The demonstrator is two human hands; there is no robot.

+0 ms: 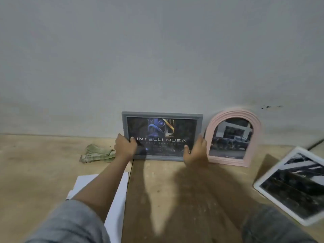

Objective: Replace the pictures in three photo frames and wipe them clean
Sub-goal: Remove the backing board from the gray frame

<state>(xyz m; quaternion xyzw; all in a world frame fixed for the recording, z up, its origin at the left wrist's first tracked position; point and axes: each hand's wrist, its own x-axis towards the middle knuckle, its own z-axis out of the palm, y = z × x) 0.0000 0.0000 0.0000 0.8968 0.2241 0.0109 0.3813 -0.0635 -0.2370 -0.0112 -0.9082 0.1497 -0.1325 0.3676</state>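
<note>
A grey rectangular photo frame with a dark "INTELLI NUSA" picture stands upright against the wall. My left hand grips its left edge, thumb on the glass. My right hand grips its right edge the same way. Right beside it stands a pink arched frame holding a street photo, leaning on the wall. A white rectangular frame with a black-and-white picture lies flat at the right. A crumpled greenish cloth lies left of the grey frame.
White paper sheets lie on the wooden table under my left forearm. The grey wall runs along the table's back edge. A dark cable comes in at the far right.
</note>
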